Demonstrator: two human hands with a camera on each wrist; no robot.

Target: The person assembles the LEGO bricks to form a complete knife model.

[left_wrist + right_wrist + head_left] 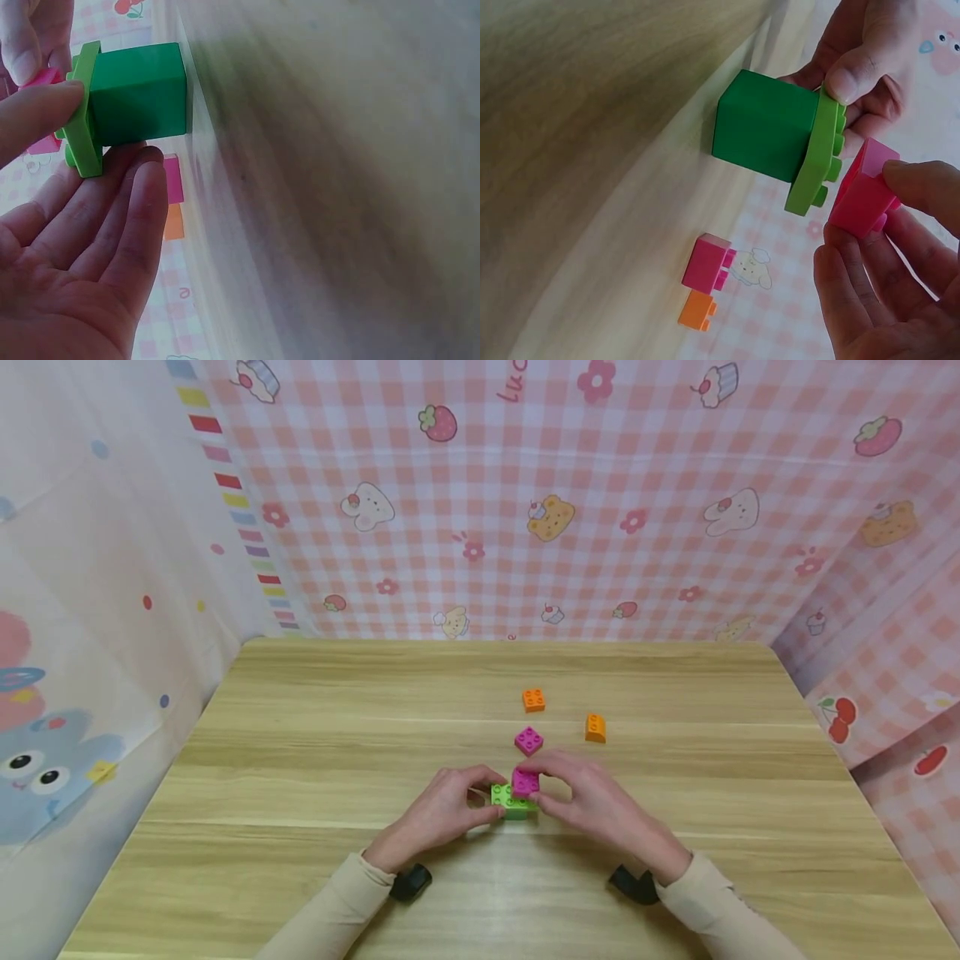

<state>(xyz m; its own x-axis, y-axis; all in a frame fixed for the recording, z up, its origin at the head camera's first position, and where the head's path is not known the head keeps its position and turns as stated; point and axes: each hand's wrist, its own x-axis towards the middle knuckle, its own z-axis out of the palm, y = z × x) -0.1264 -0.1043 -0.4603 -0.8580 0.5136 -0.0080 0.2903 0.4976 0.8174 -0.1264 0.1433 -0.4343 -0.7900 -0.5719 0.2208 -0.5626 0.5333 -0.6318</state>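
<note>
Near the middle of the table, a dark green block (761, 124) stands with a thin light green studded plate (815, 154) on its top. My left hand (450, 806) pinches the left end of this plate between thumb and fingers. A pink brick (865, 187) is pinched by my right hand (588, 793), thumb on one side and fingers on the other. In the right wrist view the pink brick is slightly tilted, close over the plate's studs, with a narrow gap showing. From the head view it overlaps the plate's right half.
Just behind the hands lies a second pink brick (528, 741) with its studs up. Farther back is a square orange brick (533, 700), and to its right an orange brick with a curved top (596, 728). Patterned cloth (495, 568) hangs behind the wooden table (300, 735).
</note>
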